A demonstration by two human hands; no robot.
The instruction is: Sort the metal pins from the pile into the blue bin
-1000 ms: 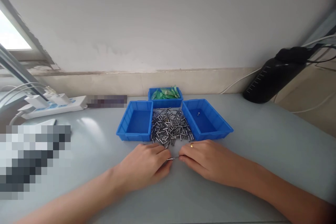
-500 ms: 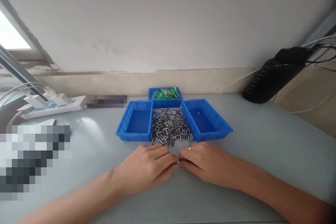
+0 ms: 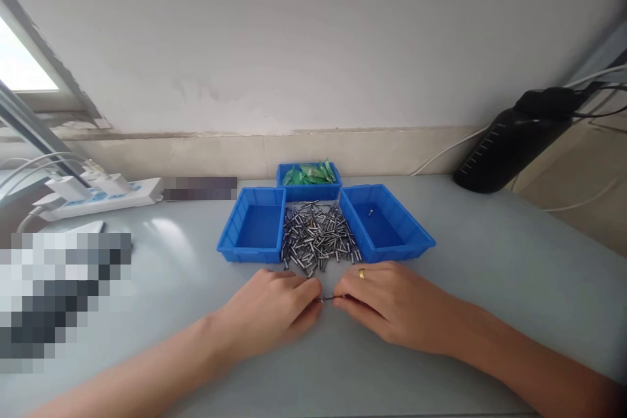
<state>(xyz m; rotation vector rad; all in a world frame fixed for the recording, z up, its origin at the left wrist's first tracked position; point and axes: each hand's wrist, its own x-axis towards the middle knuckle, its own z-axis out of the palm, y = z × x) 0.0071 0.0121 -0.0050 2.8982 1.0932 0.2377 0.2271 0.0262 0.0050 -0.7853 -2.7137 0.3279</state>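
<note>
Between my two hands, just in front of the pile, runs a thin dark metal pin (image 3: 329,298). My left hand (image 3: 277,307) is closed at its left end, where a small bright bit shows at the fingertips. Thumb and fingers of my right hand (image 3: 392,300), which wears a ring, pinch the other end. My fingers hide both ends, so its exact kind is unclear. Behind the hands lies a heap of small metal pins (image 3: 321,235), some with thicker, sleeve-like parts.
Blue bins flank the heap: the left bin (image 3: 226,249) and the right bin (image 3: 421,245), with one small metal piece inside. A rear bin (image 3: 308,193) holds green plastic packets (image 3: 311,174). A power strip (image 3: 142,194) lies left; a black bottle (image 3: 509,144) stands right.
My fingertips have drawn slightly apart, the left hand shifting left. More of the thin metal pin now shows between them.
</note>
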